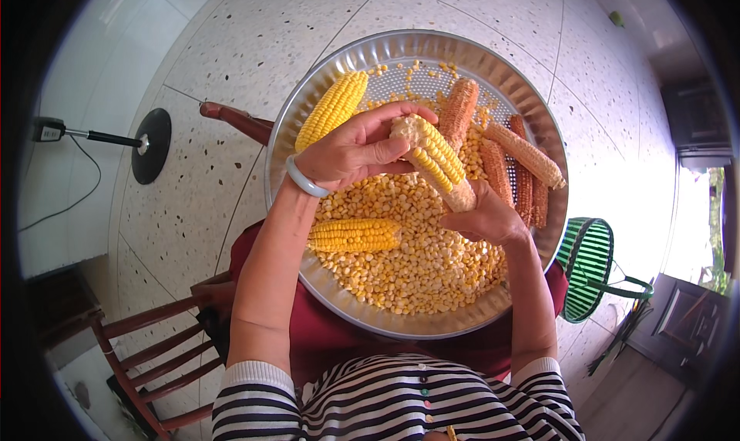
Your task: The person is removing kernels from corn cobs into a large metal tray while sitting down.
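Note:
Between my hands is a partly shelled corn cob (438,162), with a few rows of yellow kernels left along one side. My left hand (358,146), with a pale bangle at the wrist, grips its upper end. My right hand (491,216) is closed around the bare lower end. Both are above a round perforated metal tray (416,329) on my lap. Loose corn kernels (422,267) cover much of its bottom. A full ear of corn (332,111) leans at the upper left, and another ear (355,235) lies on the kernels. Several bare cobs (523,157) rest at the right.
A green striped basket (587,270) with a handle stands on the speckled tile floor (231,48), right of the tray. At the left are a wooden chair (162,360) and a black round-based stand (151,146) with a cord. Dark cabinets (676,325) line the right.

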The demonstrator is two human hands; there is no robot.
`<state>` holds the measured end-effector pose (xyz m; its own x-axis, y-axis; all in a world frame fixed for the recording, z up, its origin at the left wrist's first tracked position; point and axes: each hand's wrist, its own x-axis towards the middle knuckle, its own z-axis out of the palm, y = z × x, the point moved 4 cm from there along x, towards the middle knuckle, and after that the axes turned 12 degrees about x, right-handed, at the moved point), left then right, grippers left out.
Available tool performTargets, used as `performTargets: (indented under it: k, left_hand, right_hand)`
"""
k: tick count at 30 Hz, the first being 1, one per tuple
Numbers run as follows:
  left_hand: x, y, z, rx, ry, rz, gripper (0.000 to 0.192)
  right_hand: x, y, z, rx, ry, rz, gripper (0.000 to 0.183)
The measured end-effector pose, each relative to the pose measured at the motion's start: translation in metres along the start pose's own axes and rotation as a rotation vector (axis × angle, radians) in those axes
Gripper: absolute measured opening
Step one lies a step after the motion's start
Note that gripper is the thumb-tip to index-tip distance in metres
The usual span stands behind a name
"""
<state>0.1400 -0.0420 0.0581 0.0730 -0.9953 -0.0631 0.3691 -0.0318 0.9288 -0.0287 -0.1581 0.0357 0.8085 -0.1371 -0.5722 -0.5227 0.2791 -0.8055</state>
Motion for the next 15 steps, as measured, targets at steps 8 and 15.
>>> performTargets:
  k: [8,15]
  left_hand:
    - [0.010,-0.015,-0.006,0.225,0.123,-0.005,0.048]
    - [0.004,-0.007,-0.004,0.235,0.073,0.000,0.041]
  right_hand:
    - [0.005,0.010,0.002,0.004,0.091,0.075,0.017]
    - [0.007,0.015,-0.001,-0.023,0.021,0.052,0.016]
